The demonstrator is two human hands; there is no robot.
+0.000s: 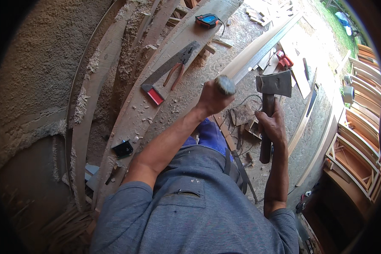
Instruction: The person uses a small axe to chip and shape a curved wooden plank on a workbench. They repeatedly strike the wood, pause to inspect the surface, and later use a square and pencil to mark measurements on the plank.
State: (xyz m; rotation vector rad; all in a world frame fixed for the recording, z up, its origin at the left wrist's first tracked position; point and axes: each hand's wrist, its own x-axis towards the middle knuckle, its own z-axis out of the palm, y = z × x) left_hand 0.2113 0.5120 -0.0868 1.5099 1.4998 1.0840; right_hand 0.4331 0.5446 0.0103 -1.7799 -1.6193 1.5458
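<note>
My left hand (213, 101) is closed in a fist around an upright handle with a round, worn grey-blue end (225, 85); the rest of that tool is hidden below the fist. To its right, my right hand (272, 122) grips a hatchet by its dark wooden shaft (266, 146). The hatchet's grey steel head (275, 83) points up and away from me, a short way from the left fist and apart from it. Just beyond my left hand stretches a long pale wooden board (258, 46).
On the plank (131, 106) at left lie pliers (173, 76), a carpenter's square (167, 65) with a red-marked stock, a tape measure (207, 20) and a small black box (122, 149). A red-handled tool (284, 59) lies beyond the hatchet. Wooden frames (355, 156) are stacked at right.
</note>
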